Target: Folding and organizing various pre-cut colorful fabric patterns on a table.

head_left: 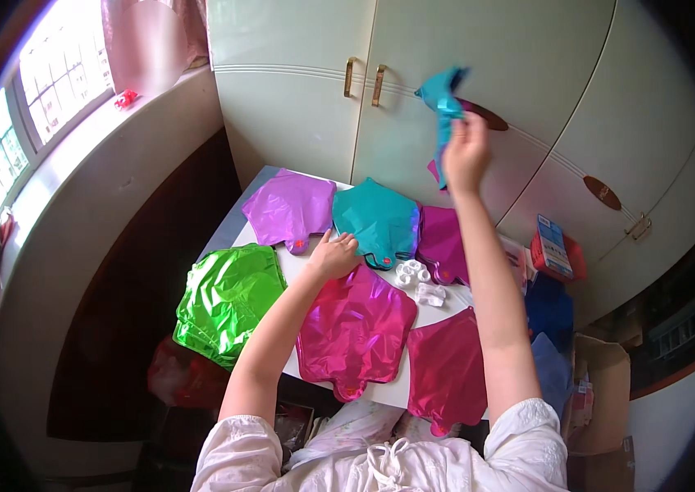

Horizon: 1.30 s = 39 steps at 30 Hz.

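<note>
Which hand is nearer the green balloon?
Left. The left hand rests on the table just right of the green balloon, at the top of the pink balloon. The right hand is raised high, holding a teal balloon.

One printed carton and some brown boxes, all off the table's right side.

A small upright carton, a flat rectangular box with a light blue printed face and red-orange sides, stands just beside the table's right edge, in front of the pale cabinet doors. Lower right, on the floor, sits an open brown cardboard box with plain flaps; a small red-and-white packet pokes up at its left edge, too small to make out further.
</note>
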Tool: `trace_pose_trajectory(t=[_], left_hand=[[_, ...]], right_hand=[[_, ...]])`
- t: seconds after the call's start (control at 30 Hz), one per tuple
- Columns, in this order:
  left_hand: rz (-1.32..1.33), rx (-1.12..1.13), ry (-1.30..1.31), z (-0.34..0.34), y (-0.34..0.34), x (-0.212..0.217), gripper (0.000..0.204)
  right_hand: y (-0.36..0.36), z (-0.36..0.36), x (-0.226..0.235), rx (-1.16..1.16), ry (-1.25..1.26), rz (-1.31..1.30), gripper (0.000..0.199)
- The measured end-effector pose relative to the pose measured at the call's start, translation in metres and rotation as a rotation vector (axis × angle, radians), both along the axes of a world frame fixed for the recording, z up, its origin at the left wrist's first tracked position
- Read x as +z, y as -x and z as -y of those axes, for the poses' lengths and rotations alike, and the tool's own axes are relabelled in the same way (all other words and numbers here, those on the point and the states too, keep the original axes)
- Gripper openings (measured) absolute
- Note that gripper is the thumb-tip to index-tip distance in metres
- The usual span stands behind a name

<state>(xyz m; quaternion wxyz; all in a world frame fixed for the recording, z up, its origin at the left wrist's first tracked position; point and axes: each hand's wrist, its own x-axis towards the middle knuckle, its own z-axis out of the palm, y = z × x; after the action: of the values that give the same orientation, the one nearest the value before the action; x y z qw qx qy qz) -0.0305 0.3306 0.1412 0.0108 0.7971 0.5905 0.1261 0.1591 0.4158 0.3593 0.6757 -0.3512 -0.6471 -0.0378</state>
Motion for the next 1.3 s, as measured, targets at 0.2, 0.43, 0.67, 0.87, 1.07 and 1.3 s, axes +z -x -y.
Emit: trace_pose_trajectory(t=[0.2,0.43,0.67,0.87,1.07,1.3], left_hand=[[0.008,0.195,-0.056,0.026,0.056,0.016,0.044],[-0.063,0.468,0.050,0.069,0.140,0.024,0.033],[0.107,0.372,0.044,0.082,0.160,0.004,0.038],[0.106,0.386,0.026,0.078,0.160,0.010,0.039],[0.175,0.411,-0.054,0.077,0.153,0.019,0.046],[0.175,0.348,-0.221,0.072,0.151,0.017,0.049]], right_hand=[[0.107,-0.005,-0.069,0.261,-0.401,0.633,0.015],[0.201,0.031,-0.202,0.555,-0.043,1.082,0.006],[0.222,0.034,-0.226,0.602,0.124,1.160,0.010],[0.223,0.029,-0.222,0.564,0.255,1.160,0.015],[0.218,0.026,-0.218,0.640,0.555,0.751,0.017],[0.218,0.017,-0.223,0.689,0.771,0.489,0.018]])
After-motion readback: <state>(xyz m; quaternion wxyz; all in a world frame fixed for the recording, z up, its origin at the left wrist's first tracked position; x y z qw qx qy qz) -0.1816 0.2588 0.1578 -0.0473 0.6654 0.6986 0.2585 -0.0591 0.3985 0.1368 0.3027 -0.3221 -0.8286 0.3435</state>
